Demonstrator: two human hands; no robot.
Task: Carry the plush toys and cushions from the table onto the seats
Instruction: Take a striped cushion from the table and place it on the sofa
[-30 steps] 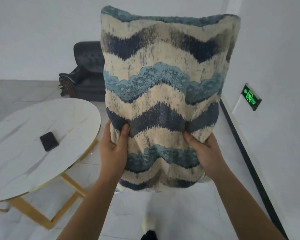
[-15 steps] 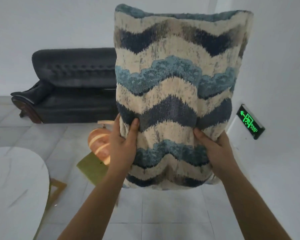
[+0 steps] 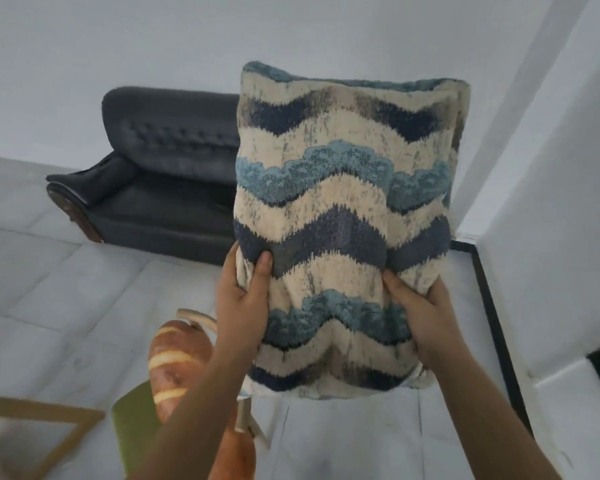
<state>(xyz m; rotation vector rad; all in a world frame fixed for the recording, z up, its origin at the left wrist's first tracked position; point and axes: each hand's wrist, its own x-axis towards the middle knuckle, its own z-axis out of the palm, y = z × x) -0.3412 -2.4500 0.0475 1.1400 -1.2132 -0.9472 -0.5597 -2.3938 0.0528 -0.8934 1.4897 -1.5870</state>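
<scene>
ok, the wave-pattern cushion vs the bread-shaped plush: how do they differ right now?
Support: the cushion is held upright in the air, gripped low down by the left hand and right hand; the bread plush lies on the green-seated chair.
Look: the cushion is rectangular with blue and cream wavy bands; the bread plush is a long brown loaf with pale slashes.
Shared: both are soft, stuffed items.
</scene>
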